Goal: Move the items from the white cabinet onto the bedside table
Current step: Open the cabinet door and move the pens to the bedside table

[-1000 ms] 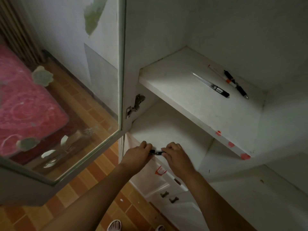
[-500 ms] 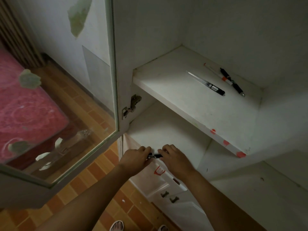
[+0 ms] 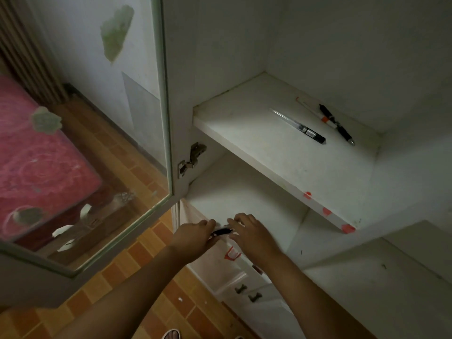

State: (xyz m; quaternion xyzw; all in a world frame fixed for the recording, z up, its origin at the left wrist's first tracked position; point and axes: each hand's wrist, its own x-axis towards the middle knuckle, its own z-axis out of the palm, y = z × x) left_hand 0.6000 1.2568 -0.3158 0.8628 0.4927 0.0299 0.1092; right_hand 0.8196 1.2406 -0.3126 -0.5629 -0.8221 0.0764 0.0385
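Note:
The white cabinet (image 3: 269,57) stands open in front of me. On its upper shelf (image 3: 305,167) lie a clear pen with a black tip (image 3: 299,126), a black pen (image 3: 337,124) and a thin white pen with an orange band (image 3: 315,112). At the front edge of the lower shelf (image 3: 244,196) both hands meet on a small black pen (image 3: 221,232). My left hand (image 3: 195,234) grips its left end. My right hand (image 3: 252,234) holds its right end with the fingertips.
The cabinet's glass door (image 3: 80,143) hangs open to the left, with a red bed (image 3: 36,162) seen through it. Below the lower shelf are white drawer fronts with dark handles (image 3: 241,288). Orange floor tiles (image 3: 146,245) lie beneath my arms.
Both hands stay together on the small black pen at the lower shelf's edge. The camera has shifted slightly; the pens on the upper shelf have not moved.

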